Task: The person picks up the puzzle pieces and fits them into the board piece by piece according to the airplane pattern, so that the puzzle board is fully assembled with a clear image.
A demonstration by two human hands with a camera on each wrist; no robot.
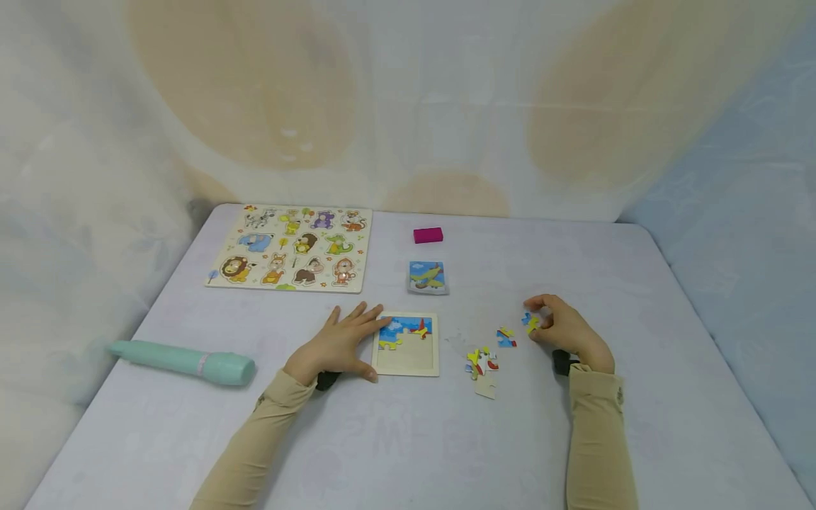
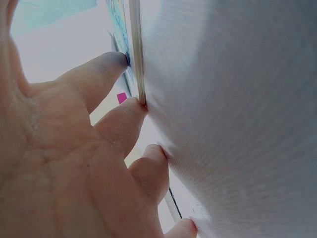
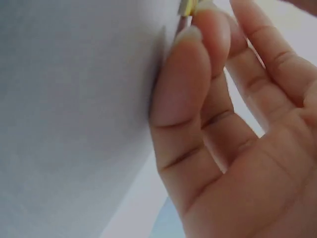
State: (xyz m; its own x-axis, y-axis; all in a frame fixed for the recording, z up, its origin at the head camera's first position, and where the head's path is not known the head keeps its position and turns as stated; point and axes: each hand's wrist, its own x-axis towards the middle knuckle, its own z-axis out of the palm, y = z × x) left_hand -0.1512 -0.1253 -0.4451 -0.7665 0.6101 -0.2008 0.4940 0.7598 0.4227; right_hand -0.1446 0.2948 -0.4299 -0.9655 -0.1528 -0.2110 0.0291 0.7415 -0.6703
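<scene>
Pinching a puzzle piece (image 1: 530,323), the right hand (image 1: 566,330) has more loose pieces (image 1: 482,363) to its left. The left hand (image 1: 339,343), spread wide, touches the edge of the puzzle board (image 1: 416,358) to its right.

Behind the left hand (image 1: 344,343), a plain tan left sleeve (image 1: 239,453) is covering the forearm, wrinkling softly and ending in a cuff at the wrist. A matching right sleeve (image 1: 601,450) is running up behind the right hand (image 1: 569,333). Each cuff is bearing a small dark detail on the hand's outer side. Small black wrist devices (image 1: 562,363) are showing on the inner side, just behind each hand. Creases are crossing the right fingers (image 3: 181,94).
</scene>
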